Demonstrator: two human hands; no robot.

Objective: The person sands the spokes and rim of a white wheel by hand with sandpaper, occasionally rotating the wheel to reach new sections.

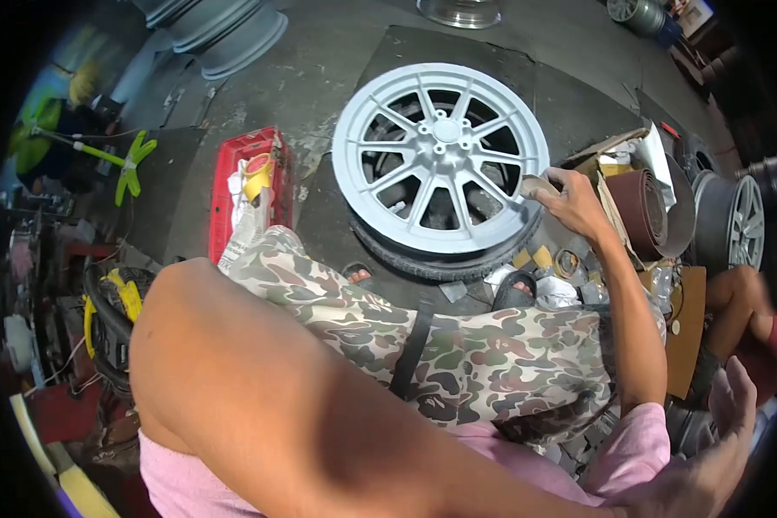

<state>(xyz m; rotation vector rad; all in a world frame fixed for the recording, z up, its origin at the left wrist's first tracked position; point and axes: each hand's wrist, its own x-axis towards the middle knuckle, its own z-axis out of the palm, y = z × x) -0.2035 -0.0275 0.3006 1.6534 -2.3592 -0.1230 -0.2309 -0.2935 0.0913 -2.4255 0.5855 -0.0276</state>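
My right hand (570, 205) pinches a small grey-brown piece of sandpaper (540, 186) against the right side of the outer rim of a pale grey alloy wheel (446, 131). The wheel lies face up on top of a black tyre (457, 269). Across the foreground stretches my left forearm, and my left hand (723, 436) is at the lower right, beside my right upper arm. Its fingers are extended and apart, with nothing visible in them.
A red tray (222, 197) holding a yellow tape roll (257, 177) stands left of the wheel. To the right, a box holds a brown abrasive roll (643, 211). Another silver wheel (745, 223) and another person's bent leg (738, 302) are farther right. A green-bladed fan (131, 168) is at left.
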